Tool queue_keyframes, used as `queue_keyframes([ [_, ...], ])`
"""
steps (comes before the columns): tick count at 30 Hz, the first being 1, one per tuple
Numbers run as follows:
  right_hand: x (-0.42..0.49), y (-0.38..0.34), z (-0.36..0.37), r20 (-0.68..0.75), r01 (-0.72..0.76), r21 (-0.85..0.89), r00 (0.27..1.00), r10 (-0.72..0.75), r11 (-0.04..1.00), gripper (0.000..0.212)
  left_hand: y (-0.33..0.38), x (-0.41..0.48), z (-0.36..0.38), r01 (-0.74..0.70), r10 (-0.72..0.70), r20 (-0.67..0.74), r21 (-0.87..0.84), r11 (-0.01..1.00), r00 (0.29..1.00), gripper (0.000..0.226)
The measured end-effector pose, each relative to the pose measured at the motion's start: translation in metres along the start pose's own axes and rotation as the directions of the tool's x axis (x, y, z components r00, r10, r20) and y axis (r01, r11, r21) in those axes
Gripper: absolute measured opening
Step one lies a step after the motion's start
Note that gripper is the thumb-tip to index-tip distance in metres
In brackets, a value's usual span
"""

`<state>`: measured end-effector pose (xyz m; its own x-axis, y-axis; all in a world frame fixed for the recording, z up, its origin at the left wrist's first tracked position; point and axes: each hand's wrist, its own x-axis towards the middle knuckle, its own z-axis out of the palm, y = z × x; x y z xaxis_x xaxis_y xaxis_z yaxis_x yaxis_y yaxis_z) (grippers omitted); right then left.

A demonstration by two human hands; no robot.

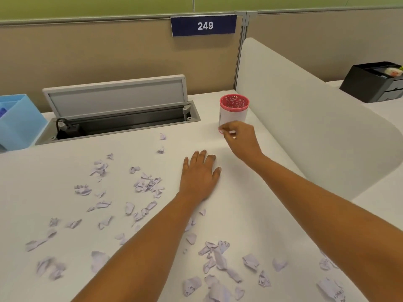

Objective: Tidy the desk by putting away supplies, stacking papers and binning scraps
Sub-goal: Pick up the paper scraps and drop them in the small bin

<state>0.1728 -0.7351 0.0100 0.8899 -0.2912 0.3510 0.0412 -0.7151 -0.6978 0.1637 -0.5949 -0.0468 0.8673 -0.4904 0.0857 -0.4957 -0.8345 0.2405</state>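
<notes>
Right hand (241, 139) touching pink bin (233, 111)

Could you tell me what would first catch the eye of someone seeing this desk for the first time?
Torn paper scraps litter the white desk from its middle to the near edge. At the back right stands a pink cup, with the right hand at its base while the left hand lies flat mid-desk. Above hangs a blue sign reading 249.

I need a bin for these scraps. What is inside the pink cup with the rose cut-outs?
Looking into the pink perforated cup with a white paper wrap, only its patterned inner wall shows; no contents are visible. Its bottom is hidden by the rim's angle, and the right hand covers its base.
</notes>
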Motion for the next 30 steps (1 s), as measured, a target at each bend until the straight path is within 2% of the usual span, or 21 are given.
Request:
queue_keyframes([
  [3,-0.021,0.022,0.018,0.284,0.020,-0.197,0.958,0.038,0.980,0.031,-0.006,0.005,-0.005,-0.063,0.064,-0.022,0.069,0.996,0.998,0.050],
  [5,-0.032,0.032,0.022,0.343,0.039,-0.269,0.938,0.058,0.962,0.037,-0.014,0.013,-0.012,-0.100,0.102,-0.011,0.115,0.988,0.995,0.048],
  [8,-0.043,0.037,0.024,0.301,0.097,-0.311,0.954,0.001,0.945,0.039,-0.035,0.031,-0.024,-0.075,0.076,0.003,0.156,0.985,0.997,0.041],
  [14,-0.044,0.037,0.023,0.256,0.114,-0.321,0.966,-0.030,0.940,0.035,-0.089,0.060,-0.048,0.086,-0.105,0.089,0.200,0.976,0.990,0.048],
  [19,-0.043,0.038,0.024,0.247,0.111,-0.318,0.969,-0.031,0.942,0.034,-0.115,0.058,-0.061,0.088,-0.097,0.234,0.048,0.995,0.967,0.042],
  [30,-0.044,0.035,0.023,0.249,0.106,-0.346,0.968,-0.018,0.932,0.034,-0.160,-0.022,-0.087,0.176,-0.136,0.267,-0.132,0.975,0.954,0.038],
])
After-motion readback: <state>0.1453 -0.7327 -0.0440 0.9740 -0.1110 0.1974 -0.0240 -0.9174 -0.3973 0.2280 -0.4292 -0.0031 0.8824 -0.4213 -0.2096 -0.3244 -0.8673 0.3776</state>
